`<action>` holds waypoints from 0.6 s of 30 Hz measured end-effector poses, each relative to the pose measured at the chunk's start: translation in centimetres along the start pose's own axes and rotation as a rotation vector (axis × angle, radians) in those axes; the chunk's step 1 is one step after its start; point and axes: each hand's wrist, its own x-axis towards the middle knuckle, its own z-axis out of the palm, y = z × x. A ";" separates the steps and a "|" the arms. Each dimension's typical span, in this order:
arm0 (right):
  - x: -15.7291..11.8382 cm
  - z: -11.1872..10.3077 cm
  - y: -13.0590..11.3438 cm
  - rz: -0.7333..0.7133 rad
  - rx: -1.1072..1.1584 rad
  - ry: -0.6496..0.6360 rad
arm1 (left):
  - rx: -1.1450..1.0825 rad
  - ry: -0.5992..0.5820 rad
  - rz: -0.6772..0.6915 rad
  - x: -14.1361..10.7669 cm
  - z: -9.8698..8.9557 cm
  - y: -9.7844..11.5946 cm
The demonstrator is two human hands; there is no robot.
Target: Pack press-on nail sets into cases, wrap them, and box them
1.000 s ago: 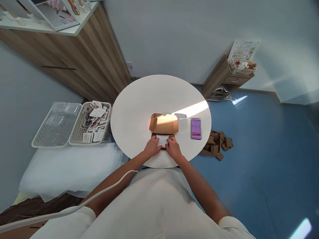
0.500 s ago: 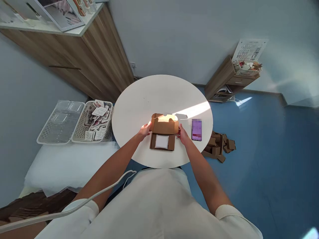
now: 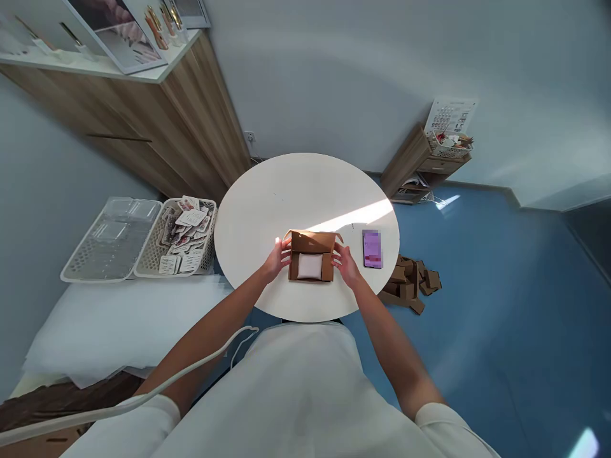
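A small brown cardboard box stands on the round white table, its lid raised at the far side. Inside lies a white, pillow-like packet. My left hand is at the box's left side, fingers against the edge where the lid meets the wall. On the right side, my right hand touches the lid flap and the side wall with its fingers. Both hands hold the box between them.
A purple-screened phone lies right of the box. Left of the table are a white basket of cards and a basket with clear plastic containers. Cardboard boxes sit low at the right. A white cable crosses my left arm.
The lid, tilted back flatter before, now stands more upright over the box. Both hands have shifted with it, and the view has moved slightly.
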 end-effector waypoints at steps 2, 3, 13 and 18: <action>-0.8 0.1 0.5 0.001 -0.020 -0.002 | 0.021 -0.019 0.000 -0.8 -0.3 -0.4; -1.2 0.2 0.7 0.000 -0.045 -0.001 | 0.046 -0.026 -0.005 -1.1 -0.5 -0.5; -4.9 1.1 1.6 0.005 -0.216 0.065 | 0.197 -0.113 -0.063 -3.6 -2.7 -2.3; -6.3 0.4 2.3 0.065 -0.172 0.061 | 0.283 -0.100 -0.041 -4.3 -1.7 -3.4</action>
